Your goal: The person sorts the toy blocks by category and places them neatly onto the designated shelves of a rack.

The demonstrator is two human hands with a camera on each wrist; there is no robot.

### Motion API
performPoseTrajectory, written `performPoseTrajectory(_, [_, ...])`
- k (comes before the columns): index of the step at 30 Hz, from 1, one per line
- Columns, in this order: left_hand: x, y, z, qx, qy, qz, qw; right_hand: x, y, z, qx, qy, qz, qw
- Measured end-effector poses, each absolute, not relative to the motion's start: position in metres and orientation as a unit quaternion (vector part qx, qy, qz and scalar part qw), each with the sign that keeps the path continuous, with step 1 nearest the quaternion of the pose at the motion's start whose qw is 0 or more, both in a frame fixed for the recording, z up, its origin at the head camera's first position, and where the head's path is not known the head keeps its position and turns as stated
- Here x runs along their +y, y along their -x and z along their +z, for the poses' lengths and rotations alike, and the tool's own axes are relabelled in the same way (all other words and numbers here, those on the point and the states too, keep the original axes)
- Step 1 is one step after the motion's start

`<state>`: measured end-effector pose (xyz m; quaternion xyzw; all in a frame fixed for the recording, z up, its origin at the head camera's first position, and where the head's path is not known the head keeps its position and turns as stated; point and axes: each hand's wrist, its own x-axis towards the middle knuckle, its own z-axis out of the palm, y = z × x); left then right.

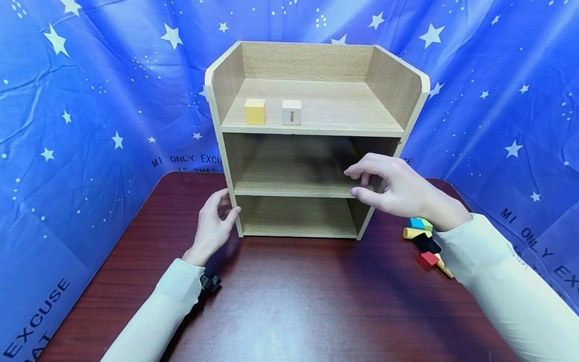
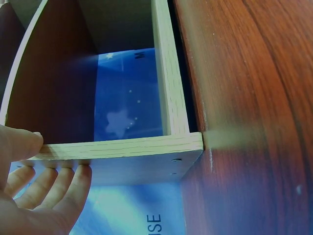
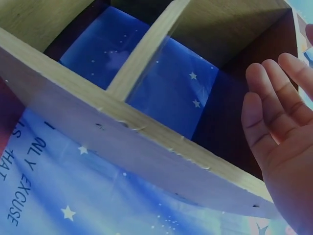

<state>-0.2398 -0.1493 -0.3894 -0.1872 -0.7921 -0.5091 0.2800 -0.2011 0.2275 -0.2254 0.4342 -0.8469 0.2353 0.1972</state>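
Observation:
A small wooden shelf unit (image 1: 296, 191) with a walled top and two compartments below stands on the table. My left hand (image 1: 211, 226) pinches the front edge of its left side panel, low down. In the left wrist view the thumb (image 2: 22, 142) lies at the inner edge, and the fingers press the panel's outer face. In front of the unit's right side hovers my right hand (image 1: 393, 186), fingers loosely bent and holding nothing. On the top level sit a yellow cube (image 1: 255, 111) and, to its right, a white cube (image 1: 291, 112) with a brownish mark on its front.
Several colored blocks lie at the right by my sleeve, among them a red block (image 1: 427, 260), a blue block (image 1: 415, 223) and a yellow cylinder (image 1: 416, 233). The dark red table (image 1: 280, 291) reaches back to a blue star-patterned cloth (image 1: 113, 75).

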Motion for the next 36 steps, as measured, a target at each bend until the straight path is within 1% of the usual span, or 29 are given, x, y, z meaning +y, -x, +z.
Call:
performPoseTrajectory(8, [-0.145, 0.238, -0.386, -0.787, 0.189, -0.511, 0.289, 0.235, 0.2, -0.237, -0.863, -0.414, 0.235, 0.169])
performPoseTrajectory(13, [-0.147, 0.238, -0.387, -0.79, 0.183, -0.513, 0.281, 0.239, 0.2, -0.242, -0.868, -0.411, 0.231, 0.158])
performPoseTrajectory(17, [-0.15, 0.239, -0.389, -0.79, 0.187, -0.513, 0.279, 0.243, 0.2, -0.247, -0.869, -0.413, 0.218, 0.164])
performPoseTrajectory(24, [-0.138, 0.217, -0.361, -0.789, 0.191, -0.508, 0.287, 0.254, 0.197, -0.255, -0.872, -0.404, 0.209, 0.179])
performPoseTrajectory(36, [-0.139, 0.216, -0.361, -0.791, 0.195, -0.506, 0.285, 0.268, 0.191, -0.269, -0.885, -0.378, 0.207, 0.177])
